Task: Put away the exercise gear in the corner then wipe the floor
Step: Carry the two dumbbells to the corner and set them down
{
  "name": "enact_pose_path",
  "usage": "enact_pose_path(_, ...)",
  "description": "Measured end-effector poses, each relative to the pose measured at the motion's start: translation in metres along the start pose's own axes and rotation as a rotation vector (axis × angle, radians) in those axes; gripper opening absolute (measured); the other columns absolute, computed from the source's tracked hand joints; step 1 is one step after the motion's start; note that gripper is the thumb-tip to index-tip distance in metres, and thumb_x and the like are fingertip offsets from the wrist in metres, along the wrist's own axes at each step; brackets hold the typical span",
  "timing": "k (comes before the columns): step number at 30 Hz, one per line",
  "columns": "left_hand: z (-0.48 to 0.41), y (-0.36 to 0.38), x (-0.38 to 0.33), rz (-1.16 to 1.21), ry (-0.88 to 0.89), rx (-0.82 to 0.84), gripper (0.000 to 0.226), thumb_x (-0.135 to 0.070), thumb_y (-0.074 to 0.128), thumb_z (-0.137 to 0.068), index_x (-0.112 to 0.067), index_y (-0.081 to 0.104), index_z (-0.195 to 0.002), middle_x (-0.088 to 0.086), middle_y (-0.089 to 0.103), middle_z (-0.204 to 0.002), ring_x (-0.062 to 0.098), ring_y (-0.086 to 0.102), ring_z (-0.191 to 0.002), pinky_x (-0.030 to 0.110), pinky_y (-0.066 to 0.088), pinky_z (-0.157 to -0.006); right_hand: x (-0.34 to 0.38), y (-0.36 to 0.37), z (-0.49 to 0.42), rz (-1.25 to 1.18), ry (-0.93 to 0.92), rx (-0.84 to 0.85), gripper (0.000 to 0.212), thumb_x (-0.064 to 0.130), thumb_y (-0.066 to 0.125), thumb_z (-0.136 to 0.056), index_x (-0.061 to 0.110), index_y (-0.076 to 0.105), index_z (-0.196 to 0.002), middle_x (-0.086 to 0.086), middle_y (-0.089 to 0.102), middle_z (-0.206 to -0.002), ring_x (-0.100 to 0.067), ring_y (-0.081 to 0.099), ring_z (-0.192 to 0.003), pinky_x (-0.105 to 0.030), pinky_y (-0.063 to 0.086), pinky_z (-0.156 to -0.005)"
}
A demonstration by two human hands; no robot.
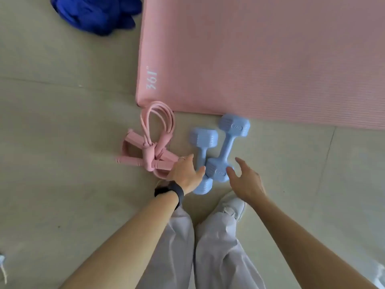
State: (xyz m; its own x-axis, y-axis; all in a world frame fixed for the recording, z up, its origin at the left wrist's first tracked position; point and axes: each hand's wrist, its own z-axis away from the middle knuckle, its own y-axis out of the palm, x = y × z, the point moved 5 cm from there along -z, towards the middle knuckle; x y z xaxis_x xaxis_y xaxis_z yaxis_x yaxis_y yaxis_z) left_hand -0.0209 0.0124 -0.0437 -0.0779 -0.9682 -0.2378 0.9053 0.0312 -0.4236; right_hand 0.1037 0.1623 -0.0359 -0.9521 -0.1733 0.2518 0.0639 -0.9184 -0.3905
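Blue dumbbells (226, 142) between both hands' fingers (230, 171)

Head view, steeply down onto floor (68, 155)

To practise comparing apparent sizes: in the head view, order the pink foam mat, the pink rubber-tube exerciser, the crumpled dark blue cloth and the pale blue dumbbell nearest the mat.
1. Pink foam mat, largest.
2. Pink rubber-tube exerciser and crumpled dark blue cloth: alike; the cloth is cropped, so unranked.
3. Pale blue dumbbell, smallest.
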Motion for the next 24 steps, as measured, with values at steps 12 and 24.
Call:
enact_pose_path(12,-0.084,0.053,0.005,-0.132,0.036,-0.089,0.037,-0.028,0.053,-0.097,-0.011,0.039,-0.126,0.014,0.063,-0.121,0.036,0.057,-0.113,0.035,0.031,-0.086,-0.005,0.05,-0.117,-0.35,-0.007,-0.184,0.042,0.021,0.05,-0.095,0.021,0.036,-0.135,-0.009,0.065,-0.096,-0.032,0.062,-0.09,-0.04,0.049,-0.08)
enact_pose_path(24,0.049,-0.014,-0.018,-0.22,0.075,0.025,0.031,-0.026,0.045,-0.1,-0.011,0.04,-0.126,0.013,0.065,-0.107,0.038,0.063,-0.098,0.044,0.049,-0.079,-0.034,-0.019,0.078,-0.261,0.081,-0.071,0.047,0.025,0.047,-0.096,0.033,0.035,-0.14,0.001,0.066,-0.087,-0.028,0.065,-0.081,-0.047,0.054,-0.079)
